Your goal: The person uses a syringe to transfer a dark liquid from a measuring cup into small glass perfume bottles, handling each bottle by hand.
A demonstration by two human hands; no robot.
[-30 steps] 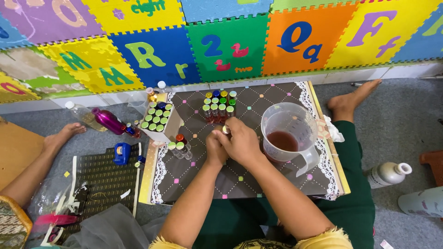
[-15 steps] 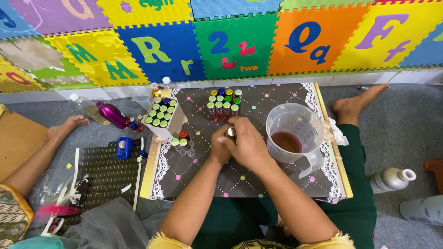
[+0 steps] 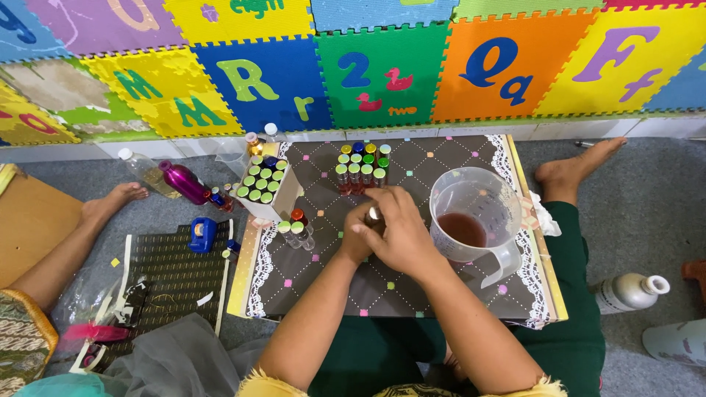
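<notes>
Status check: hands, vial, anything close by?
Both hands together over the board: left hand and right hand closed on small vial. Jug with dark liquid just right of them. Capped vials stand beyond; nothing blocking.

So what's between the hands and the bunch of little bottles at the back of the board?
Nothing: in the head view, only bare dark board with coloured squares lies between the hands and the little bottles.
</notes>
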